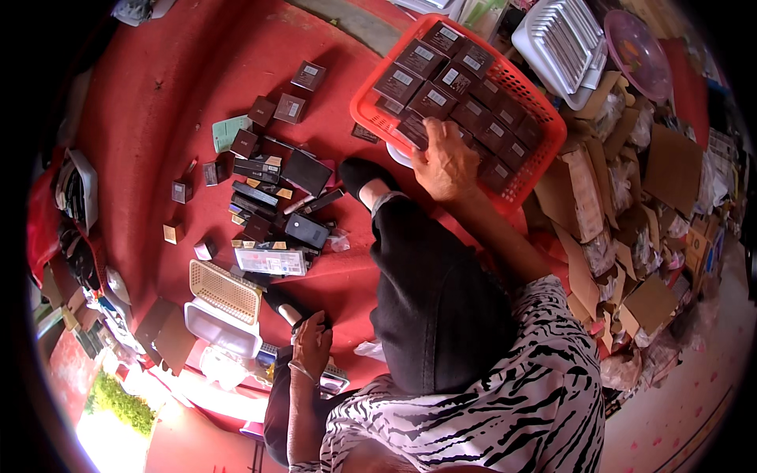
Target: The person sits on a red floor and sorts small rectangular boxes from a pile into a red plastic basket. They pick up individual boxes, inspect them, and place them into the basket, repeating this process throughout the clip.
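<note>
A red-orange plastic basket (365, 101) holds several dark brown square boxes with white labels, packed in rows. At its near left side my right hand (448, 163) is closed over a brown box (411, 131), thumb and fingers on its edges. Beside my left leg and foot, my left hand (313, 347) is low with its fingers curled. Whatever is in those fingers, if anything, is hidden. Loose brown boxes (291, 108) and a heap of dark flat boxes (256, 195) lie on the red floor covering left of my right foot.
A beige basket (226, 291) and a white tray (223, 329) stand near my left foot. Opened cardboard cartons (582, 193) and plastic wrapping pile up on the right. Beyond them are a white rack (561, 46) and a pink translucent bowl (637, 55).
</note>
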### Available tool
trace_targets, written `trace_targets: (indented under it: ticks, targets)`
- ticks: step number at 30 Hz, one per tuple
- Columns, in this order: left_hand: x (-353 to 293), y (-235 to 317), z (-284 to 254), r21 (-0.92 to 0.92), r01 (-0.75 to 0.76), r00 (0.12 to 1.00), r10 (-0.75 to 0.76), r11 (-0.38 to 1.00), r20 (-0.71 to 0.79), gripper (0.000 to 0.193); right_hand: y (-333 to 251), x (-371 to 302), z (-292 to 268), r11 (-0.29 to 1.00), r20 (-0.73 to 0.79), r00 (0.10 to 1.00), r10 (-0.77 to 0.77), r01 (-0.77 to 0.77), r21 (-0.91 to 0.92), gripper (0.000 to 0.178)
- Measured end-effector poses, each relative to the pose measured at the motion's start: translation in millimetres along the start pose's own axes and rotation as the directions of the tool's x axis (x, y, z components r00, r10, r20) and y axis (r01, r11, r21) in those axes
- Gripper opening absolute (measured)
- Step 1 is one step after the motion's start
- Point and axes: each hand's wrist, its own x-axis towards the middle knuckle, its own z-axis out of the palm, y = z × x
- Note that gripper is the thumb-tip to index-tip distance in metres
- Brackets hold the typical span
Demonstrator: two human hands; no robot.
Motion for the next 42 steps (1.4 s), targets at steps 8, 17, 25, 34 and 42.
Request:
trace_targets:
  ticks: [8,17,25,34,42]
  targets:
    - [1.4,-0.5,2.4,0.010,-0.008,1.000,0.008,1.000,0.004,0.039,21.8,-2.2,19.3,0.943,-0.226,0.967,-0.120,0.183,0.280,0.040]
    - [1.2,-4.3,4.8,0.018,-0.001,1.000,0.000,1.000,0.014,0.039,19.8,-0.3,21.3,0.891,-0.252,0.952,-0.176,0.263,0.370,0.028]
    - [-3.8,-3.4,4.8,0.056,-0.043,0.999,0.044,0.998,-0.016,0.039,16.5,0.1,28.0,0.880,-0.217,0.932,-0.289,0.348,0.324,0.029]
    - [-0.3,-1.5,5.7,0.072,-0.071,0.997,0.071,0.995,0.007,0.038,6.3,5.4,15.7,0.965,-0.148,0.969,-0.198,0.219,0.142,0.061]
    - [-1.3,-1.1,7.9,0.065,-0.027,0.999,0.024,0.997,0.040,0.038,70.9,-6.7,-7.1,0.970,-0.453,0.882,-0.131,0.209,0.127,0.022]
